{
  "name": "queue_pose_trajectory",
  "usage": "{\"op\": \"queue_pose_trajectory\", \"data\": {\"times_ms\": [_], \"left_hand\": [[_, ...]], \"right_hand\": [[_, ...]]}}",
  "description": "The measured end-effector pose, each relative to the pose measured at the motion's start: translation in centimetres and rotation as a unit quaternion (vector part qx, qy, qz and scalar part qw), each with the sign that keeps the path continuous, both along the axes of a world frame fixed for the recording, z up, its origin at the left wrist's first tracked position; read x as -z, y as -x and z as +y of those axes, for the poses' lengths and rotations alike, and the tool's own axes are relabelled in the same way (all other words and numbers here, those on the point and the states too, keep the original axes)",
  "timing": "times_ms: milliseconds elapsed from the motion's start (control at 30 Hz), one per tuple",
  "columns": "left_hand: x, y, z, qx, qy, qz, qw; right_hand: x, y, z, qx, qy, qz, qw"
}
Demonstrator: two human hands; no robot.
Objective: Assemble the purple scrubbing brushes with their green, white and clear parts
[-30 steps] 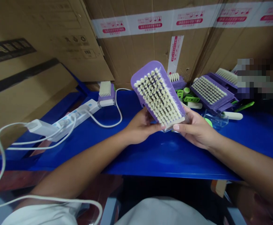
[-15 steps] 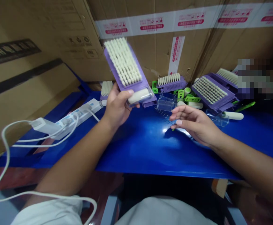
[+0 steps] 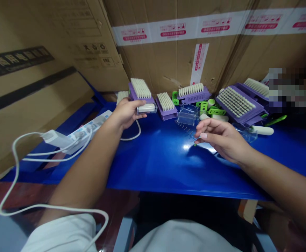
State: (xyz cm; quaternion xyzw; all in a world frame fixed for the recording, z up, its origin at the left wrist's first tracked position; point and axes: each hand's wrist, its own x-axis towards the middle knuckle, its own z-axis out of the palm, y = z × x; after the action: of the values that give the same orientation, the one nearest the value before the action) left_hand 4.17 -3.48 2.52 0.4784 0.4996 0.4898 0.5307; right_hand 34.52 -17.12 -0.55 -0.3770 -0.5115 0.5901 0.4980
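My left hand (image 3: 125,112) is closed around a purple brush with cream bristles (image 3: 141,94), holding it low over the blue table at the back left, beside two other purple brushes (image 3: 166,105). My right hand (image 3: 217,137) hovers just above the blue table (image 3: 163,164) with its fingers loosely curled and apart, holding nothing. A clear plastic cover (image 3: 186,114) lies just beyond its fingertips.
More purple brushes (image 3: 235,102), green clips (image 3: 210,107) and white rollers (image 3: 263,130) are piled at the back right. A white power strip (image 3: 87,129) with white cables lies at the left. Taped cardboard boxes (image 3: 173,45) wall the back and left.
My left hand took the brush out of both hands, swung it up and left, then lowered it to the back left beside the other brushes. My right hand let go and stays over the table.
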Motion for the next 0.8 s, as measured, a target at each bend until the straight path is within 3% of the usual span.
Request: {"op": "queue_pose_trajectory", "data": {"times_ms": [267,533,700,800], "left_hand": [[2.2,0.9,1.4,-0.025,0.029,0.049,0.998],[2.6,0.1,1.4,-0.064,0.05,0.099,0.992],[3.0,0.2,1.5,-0.076,-0.009,0.19,0.979],[3.1,0.9,1.4,-0.078,-0.09,0.326,0.938]], "right_hand": [[0.2,-0.1,0.0,-0.011,-0.002,-0.021,1.0],[0.1,0.0,0.0,-0.02,0.0,-0.016,1.0],[0.1,-0.1,0.0,-0.018,-0.002,-0.025,1.0],[0.0,-0.1,-0.1,-0.015,-0.001,-0.026,1.0]]}}
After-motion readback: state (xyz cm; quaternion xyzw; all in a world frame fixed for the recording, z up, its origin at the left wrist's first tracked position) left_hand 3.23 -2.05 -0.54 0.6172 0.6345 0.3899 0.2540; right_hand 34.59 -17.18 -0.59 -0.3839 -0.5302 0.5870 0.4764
